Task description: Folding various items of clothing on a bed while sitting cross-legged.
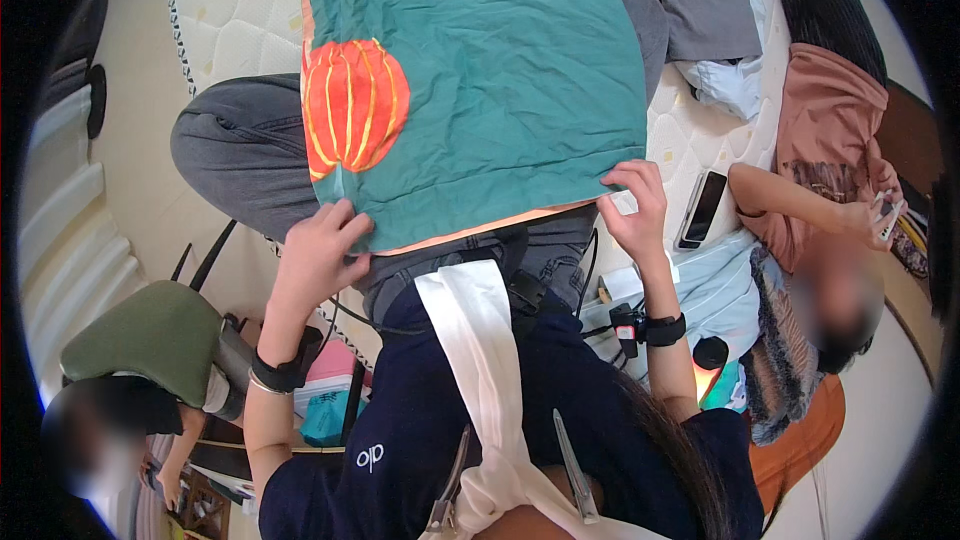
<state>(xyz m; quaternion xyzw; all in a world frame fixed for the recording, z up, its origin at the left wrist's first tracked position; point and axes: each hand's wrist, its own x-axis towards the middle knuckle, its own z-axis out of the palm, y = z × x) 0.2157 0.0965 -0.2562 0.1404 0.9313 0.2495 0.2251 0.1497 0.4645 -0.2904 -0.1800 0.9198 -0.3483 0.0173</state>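
Note:
A green cotton cloth [487,90] with a printed red-and-yellow lantern lies over my crossed legs, lightly creased, its peach-coloured underside showing along the near and left edges. My left hand [330,244] pinches the near left corner between thumb and fingers. At the near right corner, my right hand [634,202] has its thumb and fingertips on the edge of the cloth. The near edge slants, with its left end closer to my body. Both wrists wear black straps.
A quilted mattress [240,22] lies beneath me. To the right are a phone [705,206], folded grey clothing [705,0], a light blue cloth [712,285] and a person in a pink top [832,120]. Another person [180,427] is at the lower left beside a green chair [142,341].

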